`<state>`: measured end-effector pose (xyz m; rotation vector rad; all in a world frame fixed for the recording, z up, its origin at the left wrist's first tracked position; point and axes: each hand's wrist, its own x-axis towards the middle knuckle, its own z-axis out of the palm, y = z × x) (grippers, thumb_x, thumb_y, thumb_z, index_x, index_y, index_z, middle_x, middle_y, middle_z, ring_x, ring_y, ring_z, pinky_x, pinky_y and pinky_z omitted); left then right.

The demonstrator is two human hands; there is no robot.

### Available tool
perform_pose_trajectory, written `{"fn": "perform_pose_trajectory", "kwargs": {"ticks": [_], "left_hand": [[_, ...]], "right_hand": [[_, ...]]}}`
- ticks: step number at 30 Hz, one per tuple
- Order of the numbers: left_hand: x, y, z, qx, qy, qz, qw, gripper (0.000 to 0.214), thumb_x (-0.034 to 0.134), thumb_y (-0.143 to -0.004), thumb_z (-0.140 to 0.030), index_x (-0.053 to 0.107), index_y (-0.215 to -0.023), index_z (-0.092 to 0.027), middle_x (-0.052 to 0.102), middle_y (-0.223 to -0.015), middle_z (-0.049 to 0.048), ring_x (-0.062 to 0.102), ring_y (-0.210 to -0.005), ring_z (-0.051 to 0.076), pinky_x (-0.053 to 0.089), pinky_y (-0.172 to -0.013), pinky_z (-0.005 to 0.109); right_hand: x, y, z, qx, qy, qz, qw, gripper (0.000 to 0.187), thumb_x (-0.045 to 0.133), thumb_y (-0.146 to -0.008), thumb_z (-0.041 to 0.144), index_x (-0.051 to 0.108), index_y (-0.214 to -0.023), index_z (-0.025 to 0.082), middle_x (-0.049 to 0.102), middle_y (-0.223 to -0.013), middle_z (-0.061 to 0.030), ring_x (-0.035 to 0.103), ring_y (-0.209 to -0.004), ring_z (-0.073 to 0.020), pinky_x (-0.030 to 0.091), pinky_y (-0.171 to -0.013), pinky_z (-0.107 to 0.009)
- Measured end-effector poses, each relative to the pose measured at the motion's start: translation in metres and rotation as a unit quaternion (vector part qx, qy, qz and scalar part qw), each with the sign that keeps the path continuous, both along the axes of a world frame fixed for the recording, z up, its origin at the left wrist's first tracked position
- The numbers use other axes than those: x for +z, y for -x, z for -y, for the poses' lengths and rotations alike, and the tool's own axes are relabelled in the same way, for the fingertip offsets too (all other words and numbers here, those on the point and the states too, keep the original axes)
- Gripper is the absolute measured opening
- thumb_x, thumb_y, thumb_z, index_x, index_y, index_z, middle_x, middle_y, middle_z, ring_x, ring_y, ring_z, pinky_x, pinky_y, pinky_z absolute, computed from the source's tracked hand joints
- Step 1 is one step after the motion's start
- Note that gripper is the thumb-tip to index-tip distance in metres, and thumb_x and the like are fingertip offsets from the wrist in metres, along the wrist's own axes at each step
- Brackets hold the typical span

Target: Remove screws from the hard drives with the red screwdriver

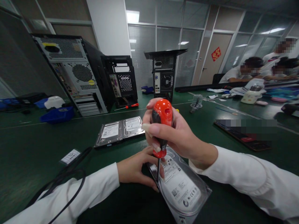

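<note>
A silver hard drive (181, 189) with a white label lies on the green table (35, 149) just in front of me. My right hand (177, 133) is closed around the red and black handle of a screwdriver (162, 124), held upright with its tip down on the drive's near left edge. My left hand (135, 168) grips the drive's left edge, with fingers curled round it beside the screwdriver shaft.
Two more hard drives (120, 130) lie side by side farther back. Three computer cases (74, 71) stand at the rear, with a second screwdriver (127, 106) by them. Black cables (70, 177) run at left. Other people (259, 70) sit at the far right.
</note>
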<state>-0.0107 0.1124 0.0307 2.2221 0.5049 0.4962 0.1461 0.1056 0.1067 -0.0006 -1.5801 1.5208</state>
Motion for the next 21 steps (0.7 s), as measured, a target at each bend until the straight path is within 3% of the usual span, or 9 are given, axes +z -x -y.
{"fn": "perform_pose_trajectory", "kwargs": {"ticks": [4,13,21], "left_hand": [[-0.001,0.001,0.000,-0.001,-0.002,0.007,1.000,0.030,0.078,-0.066,-0.040,0.070,-0.085,-0.019,0.054,-0.114,0.0053,0.049,-0.111,0.025,0.034,-0.101,0.033],[-0.003,0.003,0.000,0.000,0.012,-0.012,1.000,0.035,0.078,-0.065,-0.044,0.070,-0.087,-0.018,0.061,-0.106,0.0045,0.051,-0.109,0.025,0.037,-0.101,0.034],[-0.002,0.001,0.001,0.012,0.003,-0.007,1.000,0.038,0.079,-0.062,-0.048,0.070,-0.085,-0.019,0.056,-0.115,0.0063,0.047,-0.114,0.027,0.034,-0.103,0.038]], "right_hand": [[0.001,-0.001,0.000,0.046,-0.003,0.004,0.999,0.023,0.051,-0.089,0.029,0.047,-0.110,0.020,0.048,-0.076,0.0025,0.049,-0.056,-0.0061,0.043,-0.052,-0.020],[0.001,0.003,0.014,-0.029,-0.040,0.028,0.998,0.020,0.055,-0.088,0.030,0.048,-0.106,0.024,0.045,-0.072,0.0037,0.046,-0.056,-0.0061,0.040,-0.051,-0.018],[0.003,-0.002,0.014,-0.095,-0.043,0.021,0.994,0.021,0.056,-0.087,0.032,0.049,-0.104,0.023,0.049,-0.075,0.0027,0.049,-0.056,-0.0070,0.043,-0.050,-0.020]]}}
